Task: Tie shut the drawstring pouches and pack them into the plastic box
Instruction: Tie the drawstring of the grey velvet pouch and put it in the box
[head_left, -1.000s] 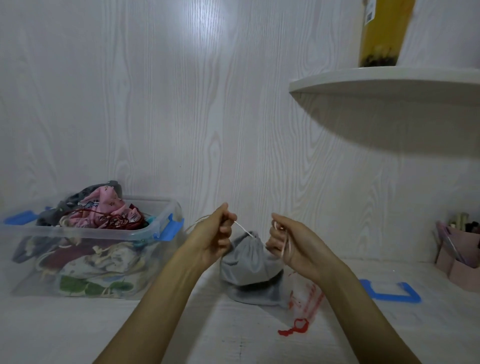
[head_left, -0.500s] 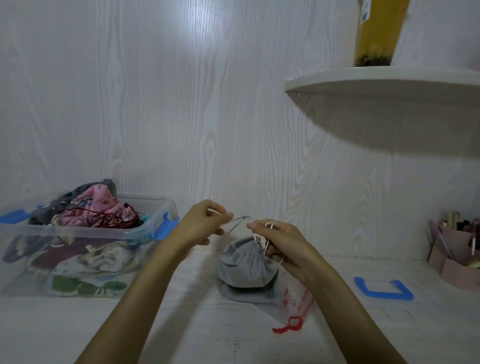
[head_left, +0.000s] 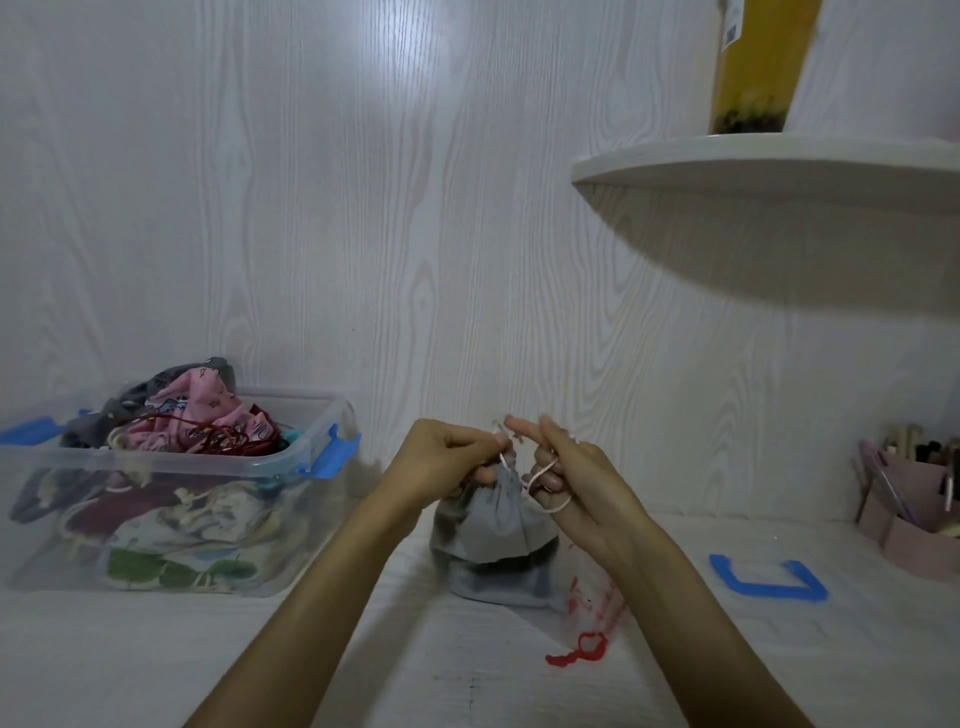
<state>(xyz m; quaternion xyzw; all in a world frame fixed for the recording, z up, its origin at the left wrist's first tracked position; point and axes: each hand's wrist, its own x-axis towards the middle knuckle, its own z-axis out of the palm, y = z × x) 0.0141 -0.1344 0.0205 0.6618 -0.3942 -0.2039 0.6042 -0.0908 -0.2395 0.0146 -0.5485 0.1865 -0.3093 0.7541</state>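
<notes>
A grey drawstring pouch (head_left: 493, 525) stands gathered at its neck in the middle of the white surface. Just above it my left hand (head_left: 441, 462) and my right hand (head_left: 571, 473) meet, each pinching the pouch's pale drawstring (head_left: 537, 475), which loops around my right fingers. At the left stands the clear plastic box (head_left: 311, 499) with blue latches, piled with several pouches, a pink one (head_left: 197, 410) on top. A see-through pouch with a red drawstring (head_left: 587, 644) lies flat to the right of the grey one.
A blue latch clip (head_left: 769, 577) lies on the surface at the right. A pink organiser with pens (head_left: 914, 499) stands at the far right. A white shelf (head_left: 769, 166) with a yellow container juts out above the right side. A wall closes the back.
My hands have come together over the pouch's neck; a second ago they were apart, pulling the string ends sideways. The string is now looped around my right fingers.
</notes>
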